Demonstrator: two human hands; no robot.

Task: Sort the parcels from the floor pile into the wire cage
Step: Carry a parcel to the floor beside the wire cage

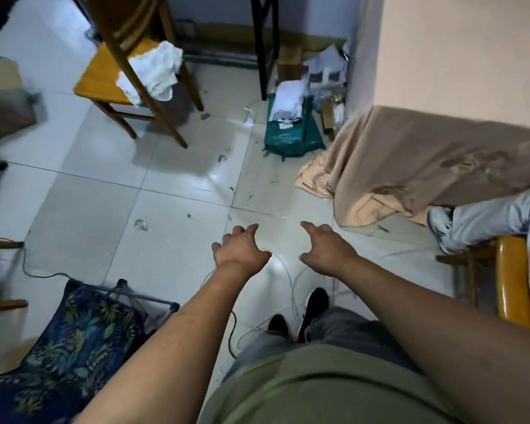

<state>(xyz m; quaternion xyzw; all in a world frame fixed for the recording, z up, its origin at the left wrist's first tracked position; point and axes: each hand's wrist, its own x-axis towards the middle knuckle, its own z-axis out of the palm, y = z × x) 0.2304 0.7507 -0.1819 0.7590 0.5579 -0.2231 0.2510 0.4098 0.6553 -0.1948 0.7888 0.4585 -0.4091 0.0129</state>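
Left hand (240, 250) and right hand (326, 250) are stretched out, fingers loose, holding nothing. The green parcel (291, 136) lies with its long side pointing straight ahead

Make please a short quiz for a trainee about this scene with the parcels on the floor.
1. True or false: the left hand holds a parcel.
2. Where does the green parcel lie? A on the floor, B on a shelf, C on a windowsill.
3. What lies on the seat of the wooden chair?
Key: 1 false; 2 A; 3 a white cloth.
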